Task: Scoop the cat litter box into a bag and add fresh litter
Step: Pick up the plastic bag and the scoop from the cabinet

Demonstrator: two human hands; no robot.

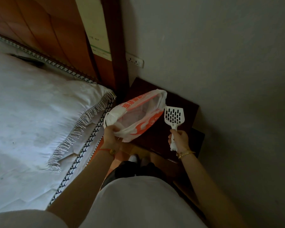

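Holding the bag (138,116) open by its rim with our left hand (111,134), grip clamped on the plastic so scoopings drop in, while our right hand (179,139) is clamped on the scoop (174,116) beside it over the table (184,106); litter box isn't visible

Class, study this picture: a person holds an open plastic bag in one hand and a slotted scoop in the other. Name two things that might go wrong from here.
1. The left hand pinches the white and orange plastic bag at one edge only, so its mouth may sag shut and waste may miss it.
2. The right hand holds the white slotted plastic scoop by the handle end alone; a loaded scoop could tip and spill onto the dark wooden bedside table or the nearby white fringed bedcover.
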